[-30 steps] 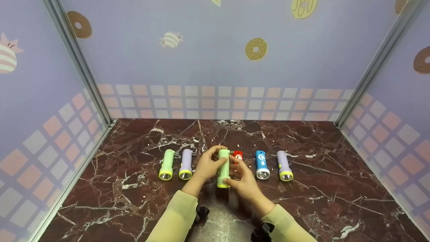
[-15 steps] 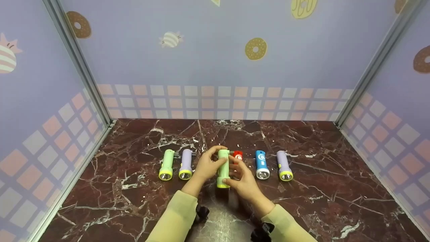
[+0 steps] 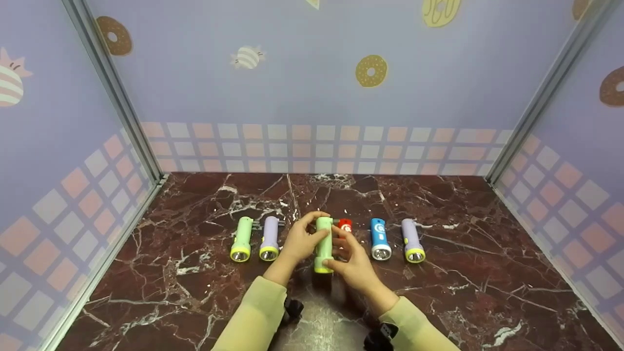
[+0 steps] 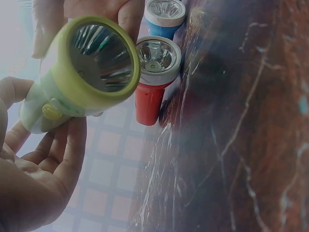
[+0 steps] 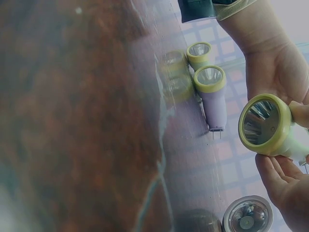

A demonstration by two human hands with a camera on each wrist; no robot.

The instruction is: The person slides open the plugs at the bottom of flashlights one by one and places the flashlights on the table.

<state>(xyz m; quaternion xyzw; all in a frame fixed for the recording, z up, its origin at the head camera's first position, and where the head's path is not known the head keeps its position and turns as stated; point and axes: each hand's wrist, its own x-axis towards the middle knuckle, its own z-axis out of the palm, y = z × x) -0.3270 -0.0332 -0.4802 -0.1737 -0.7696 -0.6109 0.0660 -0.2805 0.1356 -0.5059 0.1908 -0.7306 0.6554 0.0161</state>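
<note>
Both hands hold a pale green flashlight with a yellow-green rim over the middle of the table. My left hand grips the tail half, its thumb lying across the body. The right hand has its thumb on the lamp head and its fingers along the far side. In the left wrist view, the lens faces the camera and a yellow switch shows on the barrel. Just behind the right fingers lies a red flashlight, partly hidden in the head view; its white-rimmed head shows in the left wrist view.
Left of the hands lie a green flashlight and a purple flashlight. On the right are a blue flashlight and another purple flashlight. Patterned walls enclose the dark red marbled table at the back and sides.
</note>
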